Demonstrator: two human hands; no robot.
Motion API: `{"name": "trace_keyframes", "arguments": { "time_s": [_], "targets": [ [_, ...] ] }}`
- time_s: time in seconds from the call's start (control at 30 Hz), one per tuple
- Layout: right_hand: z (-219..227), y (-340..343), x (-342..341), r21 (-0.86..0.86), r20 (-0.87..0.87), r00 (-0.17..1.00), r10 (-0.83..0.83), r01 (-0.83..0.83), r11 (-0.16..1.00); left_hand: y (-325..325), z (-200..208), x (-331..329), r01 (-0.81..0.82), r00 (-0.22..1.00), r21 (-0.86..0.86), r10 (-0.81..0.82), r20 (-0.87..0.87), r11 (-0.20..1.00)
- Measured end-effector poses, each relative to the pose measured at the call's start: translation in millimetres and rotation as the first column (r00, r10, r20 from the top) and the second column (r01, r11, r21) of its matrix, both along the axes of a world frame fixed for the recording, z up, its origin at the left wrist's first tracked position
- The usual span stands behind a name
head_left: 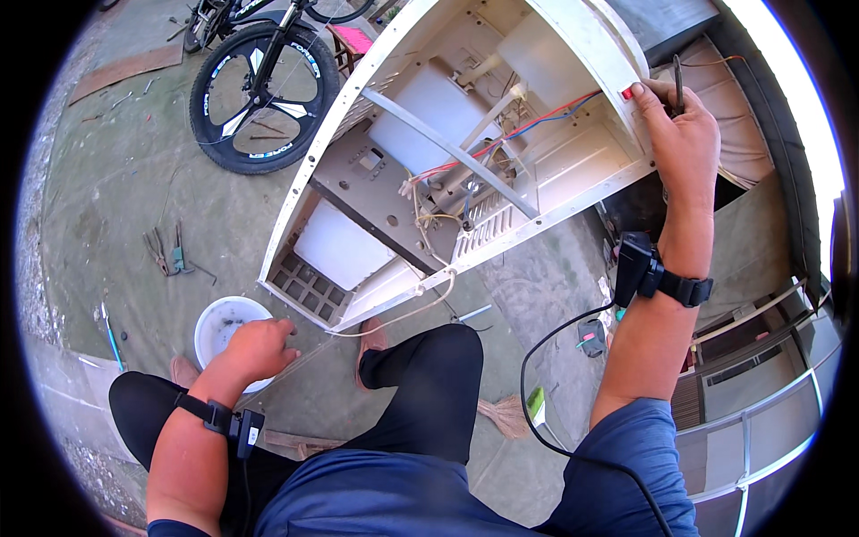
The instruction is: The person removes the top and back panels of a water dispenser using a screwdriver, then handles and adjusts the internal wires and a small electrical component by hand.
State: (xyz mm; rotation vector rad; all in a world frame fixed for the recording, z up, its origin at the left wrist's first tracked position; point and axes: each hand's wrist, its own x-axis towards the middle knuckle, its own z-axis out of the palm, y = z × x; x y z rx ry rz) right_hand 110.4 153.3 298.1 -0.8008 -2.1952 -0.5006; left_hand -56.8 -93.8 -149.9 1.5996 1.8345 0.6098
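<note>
While the person's right hand (pixel 684 130) is at the right end of an open white appliance cabinet (pixel 573 199), its thumb lies beside a small red part (pixel 627 93) on the end panel; the other fingers bend, partly hidden, and whether they clamp anything cannot be told. The cabinet lies tilted at the far side of the person's knees, a metal crossbar (pixel 447 150) spanning its opening, with red and blue wires (pixel 541 123) inside. The left hand (pixel 259 347) hangs above the right edge of a white bucket (pixel 207 336), fingers loosely bent and slightly apart. Farther left, two pairs of pliers (pixel 178 252) lie on the ground, and beyond them stands a bicycle (pixel 264 98). A straw broom (pixel 504 416) lies near right.
</note>
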Motion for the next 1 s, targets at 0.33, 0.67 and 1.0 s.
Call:
{"name": "trace_keyframes", "arguments": {
  "time_s": [0.33,0.67,1.0],
  "targets": [
    [-2,-9,-3,0.085,0.094,0.994,-0.051,0.043,0.995,0,1,1,0.003,1.0,-0.005,-0.003,0.0,1.0],
    [1,0,2,0.022,0.044,0.998,0.036,-0.037,0.999,3,6,1,0.023,1.0,-0.09,-0.022,0.014,0.996],
    [0,-5,-1,-0.026,-0.008,1.0,0.005,-0.005,1.0,3,4,0,0.024,1.0,-0.089,-0.024,0.002,0.996]
  ]
}}
